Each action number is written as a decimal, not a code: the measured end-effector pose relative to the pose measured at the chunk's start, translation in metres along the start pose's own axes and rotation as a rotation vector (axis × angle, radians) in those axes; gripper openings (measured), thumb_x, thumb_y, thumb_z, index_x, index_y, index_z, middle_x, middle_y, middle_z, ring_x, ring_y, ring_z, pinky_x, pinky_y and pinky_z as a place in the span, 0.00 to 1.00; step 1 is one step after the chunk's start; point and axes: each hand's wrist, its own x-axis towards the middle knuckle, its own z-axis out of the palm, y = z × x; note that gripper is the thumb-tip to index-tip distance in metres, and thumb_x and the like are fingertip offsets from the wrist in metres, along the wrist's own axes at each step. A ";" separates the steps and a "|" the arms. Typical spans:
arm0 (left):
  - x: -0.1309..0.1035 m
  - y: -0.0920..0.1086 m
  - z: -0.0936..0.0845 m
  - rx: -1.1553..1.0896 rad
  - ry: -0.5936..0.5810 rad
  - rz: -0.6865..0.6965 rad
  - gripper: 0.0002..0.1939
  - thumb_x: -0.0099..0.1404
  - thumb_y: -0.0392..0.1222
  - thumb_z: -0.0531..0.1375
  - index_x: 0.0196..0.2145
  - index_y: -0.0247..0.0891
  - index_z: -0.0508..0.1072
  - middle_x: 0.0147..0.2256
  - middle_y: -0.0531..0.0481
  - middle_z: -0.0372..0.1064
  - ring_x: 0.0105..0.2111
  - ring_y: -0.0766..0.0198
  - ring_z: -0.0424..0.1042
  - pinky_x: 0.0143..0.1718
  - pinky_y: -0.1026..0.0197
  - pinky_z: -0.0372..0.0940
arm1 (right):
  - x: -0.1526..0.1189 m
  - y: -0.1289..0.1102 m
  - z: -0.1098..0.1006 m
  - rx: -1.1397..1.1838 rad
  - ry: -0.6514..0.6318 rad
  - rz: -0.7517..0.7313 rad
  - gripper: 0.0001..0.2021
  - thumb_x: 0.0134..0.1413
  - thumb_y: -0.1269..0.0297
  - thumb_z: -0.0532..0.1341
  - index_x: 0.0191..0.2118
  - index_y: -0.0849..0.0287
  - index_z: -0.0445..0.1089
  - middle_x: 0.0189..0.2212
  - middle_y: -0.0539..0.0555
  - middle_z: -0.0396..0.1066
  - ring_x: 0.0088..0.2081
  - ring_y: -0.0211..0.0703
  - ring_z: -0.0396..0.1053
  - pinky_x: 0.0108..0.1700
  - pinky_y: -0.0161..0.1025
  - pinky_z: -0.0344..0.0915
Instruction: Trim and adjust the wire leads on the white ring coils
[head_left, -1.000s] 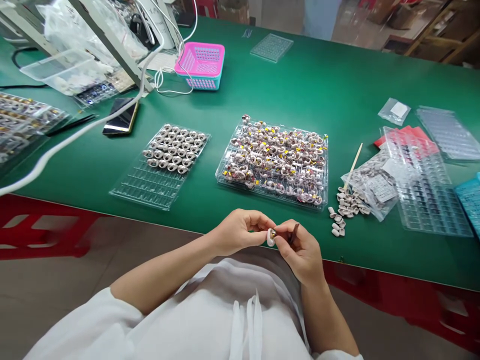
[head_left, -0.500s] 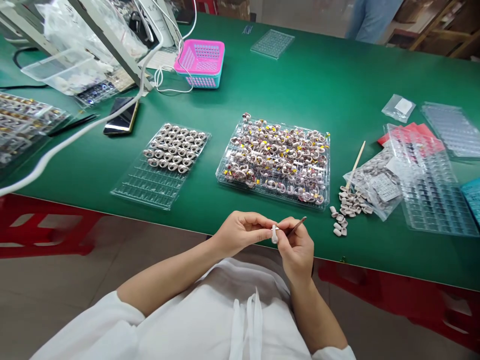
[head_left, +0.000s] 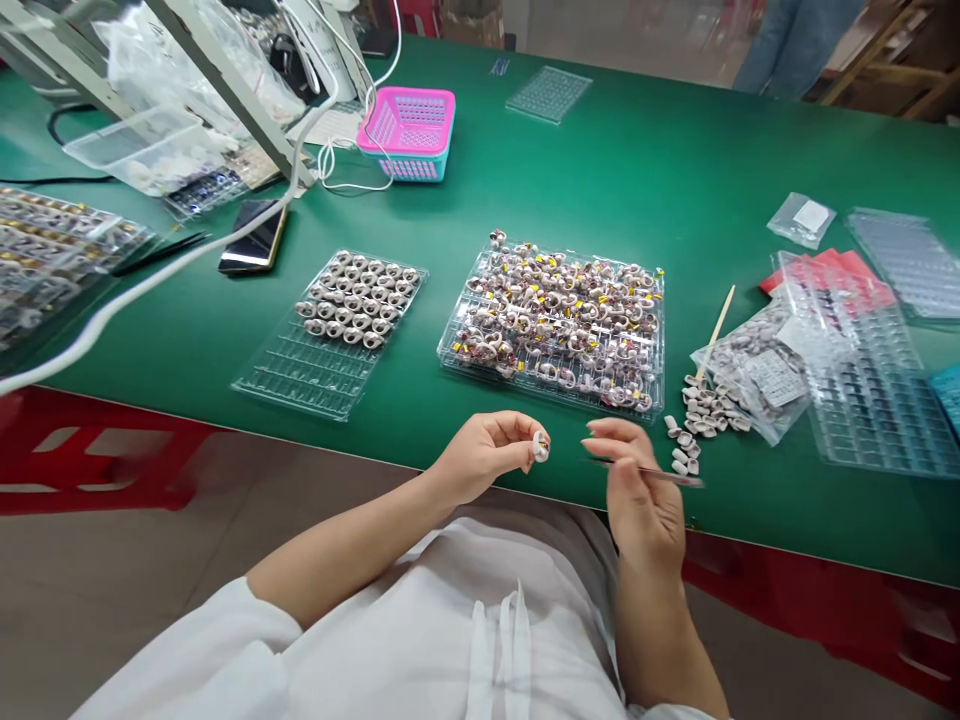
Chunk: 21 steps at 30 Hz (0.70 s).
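My left hand (head_left: 484, 458) is closed at the table's front edge, pinching a small white ring-shaped part (head_left: 541, 447) between thumb and fingertips. The part's opening faces up, with something dark and yellowish inside. To its right, my right hand (head_left: 646, 490) holds slim tweezers (head_left: 679, 478), their thin tip pointing left towards the part but apart from it. Beyond the hands lies a clear tray (head_left: 551, 385) heaped with similar ring-shaped parts bearing yellow and reddish bits. A second clear tray (head_left: 296, 385) at left holds neat rows of whitish rings in its far portion.
Loose whitish caps (head_left: 709, 410), a wooden stick (head_left: 716, 330) and a filled plastic bag (head_left: 772, 375) lie at right beside empty-celled clear trays (head_left: 870, 390). At left are a phone (head_left: 253, 235), a white cable (head_left: 161, 280) and a pink basket (head_left: 412, 120). A person's legs (head_left: 799, 50) show behind.
My right hand has moved right, away from the ring-shaped part, and the tweezers have swung to point left. My left hand keeps the part, now turned with its opening showing.
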 end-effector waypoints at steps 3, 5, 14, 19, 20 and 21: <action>0.000 -0.001 -0.001 -0.018 0.001 -0.013 0.14 0.52 0.45 0.72 0.28 0.32 0.77 0.26 0.50 0.73 0.22 0.71 0.65 0.25 0.67 0.65 | 0.002 -0.003 -0.009 -0.005 0.109 -0.055 0.23 0.66 0.44 0.52 0.41 0.51 0.79 0.42 0.57 0.69 0.44 0.49 0.69 0.45 0.48 0.67; -0.001 -0.001 -0.001 -0.027 -0.001 -0.019 0.14 0.52 0.45 0.73 0.28 0.32 0.77 0.26 0.50 0.73 0.22 0.71 0.65 0.25 0.67 0.64 | 0.000 -0.004 -0.012 0.082 0.116 -0.046 0.22 0.66 0.44 0.52 0.42 0.50 0.79 0.37 0.55 0.67 0.33 0.42 0.68 0.35 0.43 0.67; -0.004 0.001 0.003 -0.032 0.036 0.008 0.15 0.53 0.46 0.73 0.31 0.31 0.79 0.25 0.49 0.74 0.24 0.69 0.69 0.28 0.65 0.67 | -0.017 -0.007 0.001 0.247 0.025 -0.037 0.13 0.67 0.56 0.57 0.44 0.53 0.77 0.37 0.56 0.68 0.38 0.46 0.74 0.34 0.47 0.78; -0.006 0.006 0.007 -0.040 0.072 0.010 0.14 0.52 0.44 0.74 0.31 0.32 0.80 0.25 0.49 0.75 0.24 0.69 0.70 0.28 0.66 0.68 | -0.018 -0.005 0.003 0.229 -0.004 -0.018 0.09 0.63 0.63 0.62 0.46 0.51 0.77 0.39 0.56 0.69 0.40 0.46 0.75 0.38 0.47 0.81; -0.007 0.007 0.008 -0.044 0.076 0.010 0.13 0.52 0.44 0.74 0.31 0.32 0.80 0.25 0.49 0.75 0.24 0.69 0.70 0.29 0.67 0.68 | -0.019 -0.005 0.003 0.229 -0.013 -0.019 0.09 0.64 0.64 0.61 0.47 0.52 0.77 0.40 0.56 0.69 0.40 0.45 0.75 0.39 0.47 0.81; -0.008 0.007 0.008 -0.047 0.080 0.009 0.13 0.52 0.43 0.74 0.31 0.32 0.80 0.25 0.49 0.75 0.25 0.69 0.70 0.29 0.67 0.68 | -0.019 -0.004 0.003 0.234 -0.024 -0.022 0.10 0.64 0.65 0.61 0.47 0.52 0.77 0.41 0.56 0.68 0.40 0.45 0.76 0.39 0.47 0.81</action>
